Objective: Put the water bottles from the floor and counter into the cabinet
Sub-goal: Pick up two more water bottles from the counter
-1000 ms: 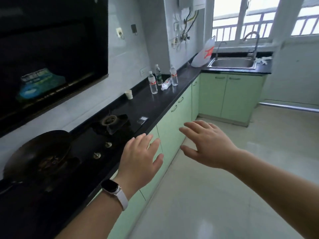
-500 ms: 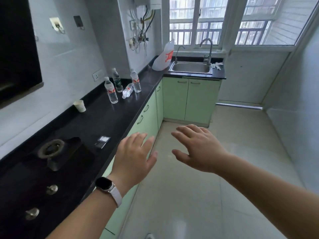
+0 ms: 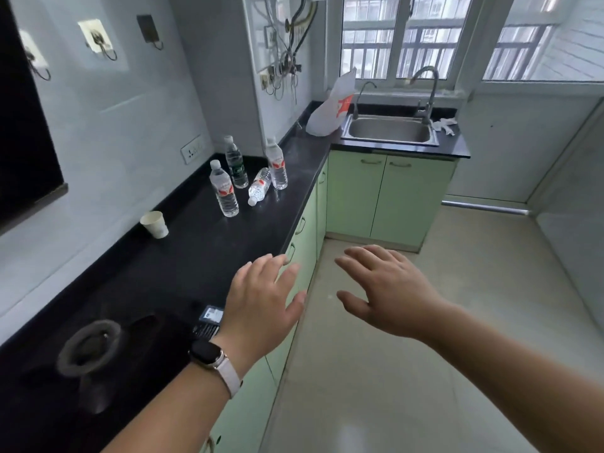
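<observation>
Several clear water bottles stand together on the black counter (image 3: 183, 256) ahead: a red-label bottle (image 3: 224, 189) nearest me, a green-label bottle (image 3: 236, 163) behind it, another red-label bottle (image 3: 276, 165) to the right, and one bottle lying on its side (image 3: 260, 191) between them. My left hand (image 3: 261, 305), with a watch on the wrist, hovers open over the counter's front edge, well short of the bottles. My right hand (image 3: 385, 292) is open over the floor. The green cabinet doors (image 3: 385, 194) under the counter are closed.
A paper cup (image 3: 155, 224) stands by the wall. A hob burner (image 3: 88, 348) and a small dark device (image 3: 209, 318) sit near me. A steel sink (image 3: 390, 130) with a white plastic bag (image 3: 330, 112) is in the far corner. Pale tiled floor (image 3: 425, 322) runs on the right.
The view has moved forward along the counter and turned right; the wok and hood have left view and the bottles are closer. Both hands stay open and outstretched.
</observation>
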Available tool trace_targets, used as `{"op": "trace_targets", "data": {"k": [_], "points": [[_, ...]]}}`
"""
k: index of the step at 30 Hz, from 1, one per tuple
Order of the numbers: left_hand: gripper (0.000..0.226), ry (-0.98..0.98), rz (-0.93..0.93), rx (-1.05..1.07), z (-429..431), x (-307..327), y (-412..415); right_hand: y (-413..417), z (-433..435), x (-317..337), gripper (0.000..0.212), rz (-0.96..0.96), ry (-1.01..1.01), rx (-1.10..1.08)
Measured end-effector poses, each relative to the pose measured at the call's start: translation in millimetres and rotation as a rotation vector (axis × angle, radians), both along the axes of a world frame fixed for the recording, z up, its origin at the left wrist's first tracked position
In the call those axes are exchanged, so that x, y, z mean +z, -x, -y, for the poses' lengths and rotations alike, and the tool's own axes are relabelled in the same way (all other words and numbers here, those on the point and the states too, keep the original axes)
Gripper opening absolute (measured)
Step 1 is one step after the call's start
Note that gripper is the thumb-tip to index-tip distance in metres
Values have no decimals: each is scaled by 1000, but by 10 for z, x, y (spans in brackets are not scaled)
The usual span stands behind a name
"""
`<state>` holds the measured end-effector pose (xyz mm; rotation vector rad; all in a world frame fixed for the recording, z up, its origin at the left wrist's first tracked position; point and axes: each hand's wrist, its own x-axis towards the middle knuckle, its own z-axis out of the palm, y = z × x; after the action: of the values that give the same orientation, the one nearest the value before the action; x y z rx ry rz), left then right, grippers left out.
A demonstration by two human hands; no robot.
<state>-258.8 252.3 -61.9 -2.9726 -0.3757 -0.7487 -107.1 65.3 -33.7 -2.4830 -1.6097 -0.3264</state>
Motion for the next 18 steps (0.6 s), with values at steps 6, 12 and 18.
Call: {"op": "trace_targets", "data": {"k": [6,12,18], "points": [[47,3,-31,46,-305,-113,-589,-722,-394,-114,58,-8,7,48],[47,14,-72,162,-433,-100,-1393,-1705,-670,-190,59,-36,22,135],[47,-3,-82,246,-414,36,-2291,-2711,-858,-69,58,-39,18,237]]}}
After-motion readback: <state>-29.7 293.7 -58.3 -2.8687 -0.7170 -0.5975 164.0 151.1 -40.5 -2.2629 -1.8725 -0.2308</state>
